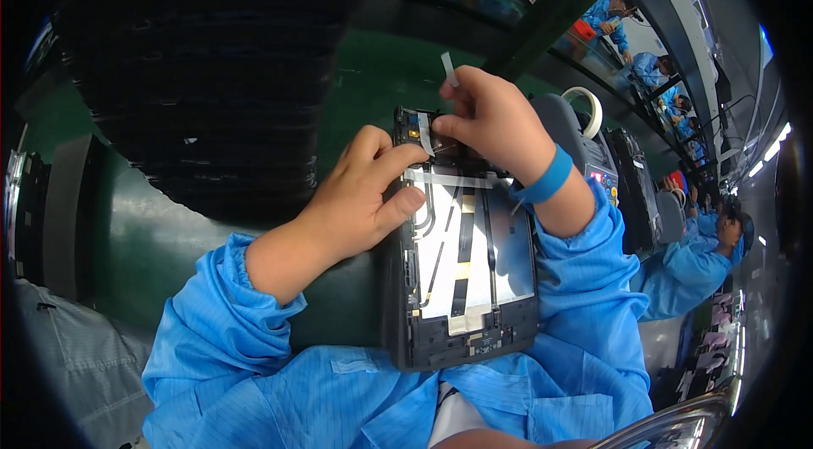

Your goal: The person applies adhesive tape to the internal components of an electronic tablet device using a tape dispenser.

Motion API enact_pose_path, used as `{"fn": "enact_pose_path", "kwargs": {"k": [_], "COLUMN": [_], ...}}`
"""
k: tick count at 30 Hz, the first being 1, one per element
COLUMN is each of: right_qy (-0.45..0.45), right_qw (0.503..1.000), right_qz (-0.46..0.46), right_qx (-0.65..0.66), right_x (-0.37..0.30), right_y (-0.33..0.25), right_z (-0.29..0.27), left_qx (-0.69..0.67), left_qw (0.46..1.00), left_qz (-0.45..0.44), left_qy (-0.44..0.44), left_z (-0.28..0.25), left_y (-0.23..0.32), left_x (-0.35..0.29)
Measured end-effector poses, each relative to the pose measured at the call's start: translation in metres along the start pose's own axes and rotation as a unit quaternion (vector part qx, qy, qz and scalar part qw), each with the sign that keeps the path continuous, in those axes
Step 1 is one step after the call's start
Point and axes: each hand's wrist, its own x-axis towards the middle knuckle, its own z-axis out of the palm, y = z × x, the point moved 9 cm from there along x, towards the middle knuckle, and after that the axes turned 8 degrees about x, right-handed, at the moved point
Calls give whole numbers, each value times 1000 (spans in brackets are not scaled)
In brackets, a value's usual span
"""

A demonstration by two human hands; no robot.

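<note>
An opened black device housing [394, 313], tablet-shaped with a silver inner plate [440, 237] and dark cables, lies before me on the bench, close to my body. My left hand [360, 191] rests over its upper left edge; the index fingertip touches a pale strip [425, 134] near the top, and the thumb is held apart. Above the top right part, my right hand [500, 123] is closed on a translucent tape strip [448, 68], which sticks up past the fingers. The right thumb reaches down to the housing's top section, and the hand hides part of it.
A tall stack of black trays [212, 76] stands at the left on the green bench [364, 68]. To the right are a tape dispenser with a white roll [586, 110] and another black housing [635, 182]. Co-workers in blue [690, 271] sit farther right.
</note>
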Motion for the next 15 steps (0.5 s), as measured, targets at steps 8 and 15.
{"fn": "enact_pose_path", "kwargs": {"k": [8,15], "right_qy": [-64,-98], "right_qw": [968,967], "right_qz": [-199,-234], "right_qx": [143,34], "right_x": [-26,-40], "right_y": [-12,-22], "right_z": [13,15], "left_qx": [7,30], "left_qw": [1000,999], "left_qz": [4,6], "left_qy": [10,12], "left_z": [-1,-1], "left_y": [2,-1], "left_x": [0,1]}}
